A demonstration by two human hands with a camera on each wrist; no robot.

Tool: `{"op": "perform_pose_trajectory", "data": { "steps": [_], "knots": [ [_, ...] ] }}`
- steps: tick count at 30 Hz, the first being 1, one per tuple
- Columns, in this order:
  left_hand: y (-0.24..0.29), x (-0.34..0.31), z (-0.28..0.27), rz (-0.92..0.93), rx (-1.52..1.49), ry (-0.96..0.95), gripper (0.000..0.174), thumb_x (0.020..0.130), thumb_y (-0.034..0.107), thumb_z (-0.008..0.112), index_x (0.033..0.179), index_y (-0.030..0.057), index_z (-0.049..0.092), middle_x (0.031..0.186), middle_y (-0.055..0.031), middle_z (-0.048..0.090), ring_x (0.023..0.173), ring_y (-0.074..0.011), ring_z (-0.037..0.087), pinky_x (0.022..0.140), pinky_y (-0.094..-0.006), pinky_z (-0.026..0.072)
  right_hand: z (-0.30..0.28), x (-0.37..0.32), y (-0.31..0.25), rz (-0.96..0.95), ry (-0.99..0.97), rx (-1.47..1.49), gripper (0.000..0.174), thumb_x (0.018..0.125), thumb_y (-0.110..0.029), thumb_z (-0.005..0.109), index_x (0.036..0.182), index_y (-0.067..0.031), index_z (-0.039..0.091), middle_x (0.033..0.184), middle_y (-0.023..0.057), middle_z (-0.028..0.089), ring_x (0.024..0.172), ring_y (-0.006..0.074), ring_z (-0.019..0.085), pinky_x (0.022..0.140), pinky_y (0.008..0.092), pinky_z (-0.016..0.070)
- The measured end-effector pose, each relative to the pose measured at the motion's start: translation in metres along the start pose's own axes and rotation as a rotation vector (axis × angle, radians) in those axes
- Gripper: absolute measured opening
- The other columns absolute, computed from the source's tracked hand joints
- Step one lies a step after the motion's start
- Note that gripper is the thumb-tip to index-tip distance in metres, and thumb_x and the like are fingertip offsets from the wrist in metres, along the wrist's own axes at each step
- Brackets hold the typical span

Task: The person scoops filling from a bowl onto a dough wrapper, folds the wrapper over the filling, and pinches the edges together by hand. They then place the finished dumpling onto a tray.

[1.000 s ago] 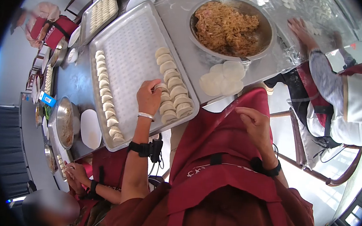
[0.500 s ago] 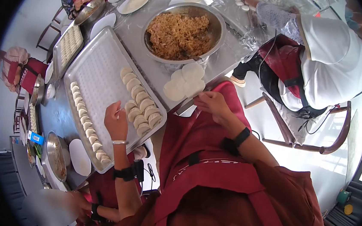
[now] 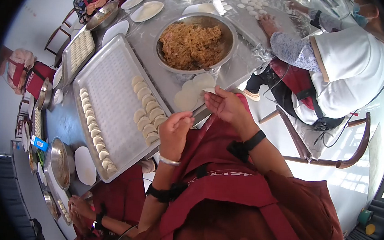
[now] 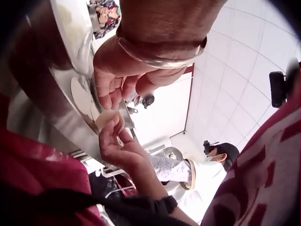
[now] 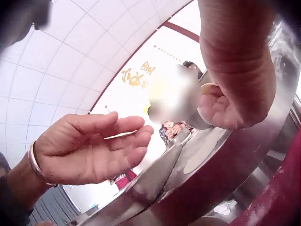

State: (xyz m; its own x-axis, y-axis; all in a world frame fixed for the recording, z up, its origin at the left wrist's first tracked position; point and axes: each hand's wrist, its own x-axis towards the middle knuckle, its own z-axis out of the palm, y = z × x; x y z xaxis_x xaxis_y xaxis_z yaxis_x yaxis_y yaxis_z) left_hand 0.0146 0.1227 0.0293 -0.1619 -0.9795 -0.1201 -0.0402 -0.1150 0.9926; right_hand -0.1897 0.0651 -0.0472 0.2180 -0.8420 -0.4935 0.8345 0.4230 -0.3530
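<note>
In the head view my right hand (image 3: 229, 106) pinches a round white wrapper (image 3: 209, 90) between thumb and fingers, at the edge of several overlapping wrappers (image 3: 185, 99) on the table corner. The left wrist view shows the same wrapper (image 4: 109, 119) held up in the right hand (image 4: 126, 151). My left hand (image 3: 175, 134), wearing a bracelet, hangs near the tray's right corner with nothing in it; in the right wrist view this hand (image 5: 89, 149) has its fingers extended, palm showing. Rows of folded dumplings (image 3: 147, 101) lie along both long sides of the perforated tray (image 3: 109, 74).
A steel bowl of filling (image 3: 194, 44) stands behind the wrappers. A second tray of dumplings (image 3: 78, 51) lies at the back left, with white plates (image 3: 147, 11) beyond. At the right a seated person (image 3: 343, 64) reaches over the floured table.
My left hand has moved right, away from over the tray and towards the right hand. The right hand has lifted a wrapper and turned palm up. The seated person's arm has shifted.
</note>
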Motion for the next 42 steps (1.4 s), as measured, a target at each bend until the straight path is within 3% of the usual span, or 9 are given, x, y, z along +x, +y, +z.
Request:
{"op": "perform_pose_trajectory", "data": {
  "steps": [4, 7, 8, 11, 17, 20, 24, 31, 42],
  "knots": [
    [-0.015, 0.031, 0.029, -0.327, -0.519, -0.053, 0.041, 0.102, 0.029, 0.048, 0.123, -0.006, 0.055, 0.114, -0.0132, 0.063, 0.106, -0.0216, 0.062, 0.095, -0.0366, 0.0502, 0.01, -0.014, -0.014, -0.048, -0.095, -0.086, 0.027, 0.099, -0.022, 0.057, 0.116, -0.0019, 0.059, 0.106, 0.0144, 0.07, 0.091, 0.0207, 0.068, 0.081, 0.0339, 0.0567],
    [-0.04, 0.049, 0.029, -0.503, -1.018, -0.207, 0.052, 0.102, 0.042, 0.046, 0.125, -0.004, 0.053, 0.118, -0.0109, 0.061, 0.106, -0.0207, 0.06, 0.085, -0.0349, 0.0501, 0.017, -0.042, -0.014, -0.02, -0.239, -0.304, 0.026, 0.098, -0.022, 0.059, 0.114, -0.001, 0.061, 0.104, 0.0124, 0.071, 0.083, 0.0189, 0.069, 0.078, 0.032, 0.0572],
    [-0.064, 0.06, 0.028, -0.271, -1.356, -0.648, 0.052, 0.103, 0.043, 0.043, 0.126, -0.0022, 0.054, 0.118, -0.0116, 0.061, 0.102, -0.0218, 0.059, 0.081, -0.0355, 0.0487, 0.02, -0.05, -0.012, -0.045, -0.221, -0.429, 0.025, 0.098, -0.022, 0.059, 0.111, -0.0002, 0.063, 0.1, 0.011, 0.071, 0.081, 0.0178, 0.068, 0.077, 0.031, 0.0567],
    [-0.028, 0.049, 0.033, -0.308, -0.901, -0.292, 0.044, 0.103, 0.035, 0.043, 0.128, -0.0011, 0.051, 0.125, -0.0129, 0.059, 0.108, -0.0255, 0.058, 0.092, -0.039, 0.0478, 0.023, -0.061, -0.006, -0.133, -0.193, -0.791, 0.026, 0.097, -0.022, 0.06, 0.103, 0.0022, 0.066, 0.092, 0.0073, 0.07, 0.076, 0.0146, 0.067, 0.072, 0.0282, 0.0548],
    [-0.017, 0.036, 0.009, -0.36, -0.922, -0.129, 0.04, 0.102, 0.018, 0.045, 0.135, -0.0049, 0.045, 0.13, -0.0172, 0.057, 0.121, -0.0302, 0.056, 0.103, -0.0467, 0.0465, 0.035, -0.066, -0.029, -0.471, -0.103, -1.183, 0.021, 0.095, -0.016, 0.061, 0.102, 0.003, 0.067, 0.081, 0.0063, 0.069, 0.072, 0.0128, 0.064, 0.066, 0.0266, 0.0504],
    [-0.007, 0.028, -0.006, -0.363, -0.889, -0.128, 0.04, 0.101, 0.016, 0.046, 0.134, -0.0061, 0.045, 0.129, -0.0179, 0.057, 0.121, -0.031, 0.057, 0.104, -0.0477, 0.0465, 0.055, -0.061, -0.036, -0.955, 0.209, -1.234, 0.021, 0.087, -0.011, 0.069, 0.106, -0.001, 0.067, 0.089, 0.0119, 0.07, 0.079, 0.0213, 0.067, 0.071, 0.0316, 0.0521],
    [0.002, 0.016, -0.014, -0.373, -0.83, -0.194, 0.038, 0.099, 0.012, 0.048, 0.131, -0.0083, 0.047, 0.126, -0.0184, 0.059, 0.117, -0.0304, 0.059, 0.102, -0.0463, 0.0481, 0.068, -0.035, -0.051, -1.313, 0.12, -1.616, 0.037, 0.075, -0.012, 0.076, 0.11, -0.0059, 0.068, 0.105, 0.0133, 0.067, 0.103, 0.0335, 0.06, 0.085, 0.0419, 0.0503],
    [0.012, 0.003, -0.022, -0.362, -0.783, -0.241, 0.039, 0.098, 0.011, 0.049, 0.131, -0.009, 0.047, 0.125, -0.018, 0.059, 0.115, -0.0296, 0.06, 0.099, -0.0449, 0.0494, 0.069, 0.017, -0.058, -1.312, -0.201, -1.69, 0.02, 0.078, -0.01, 0.074, 0.097, -0.0053, 0.072, 0.095, 0.0094, 0.069, 0.091, 0.0292, 0.065, 0.079, 0.0384, 0.0521],
    [0.005, 0.0, -0.02, -0.38, -0.776, -0.292, 0.035, 0.1, 0.013, 0.049, 0.127, -0.008, 0.051, 0.124, -0.0181, 0.061, 0.114, -0.0309, 0.062, 0.099, -0.0468, 0.0513, 0.083, 0.054, -0.06, -1.183, -0.228, -1.62, 0.013, 0.08, -0.016, 0.07, 0.086, -0.0048, 0.071, 0.085, 0.0124, 0.066, 0.081, 0.0325, 0.063, 0.073, 0.0408, 0.0501]
  ]
}}
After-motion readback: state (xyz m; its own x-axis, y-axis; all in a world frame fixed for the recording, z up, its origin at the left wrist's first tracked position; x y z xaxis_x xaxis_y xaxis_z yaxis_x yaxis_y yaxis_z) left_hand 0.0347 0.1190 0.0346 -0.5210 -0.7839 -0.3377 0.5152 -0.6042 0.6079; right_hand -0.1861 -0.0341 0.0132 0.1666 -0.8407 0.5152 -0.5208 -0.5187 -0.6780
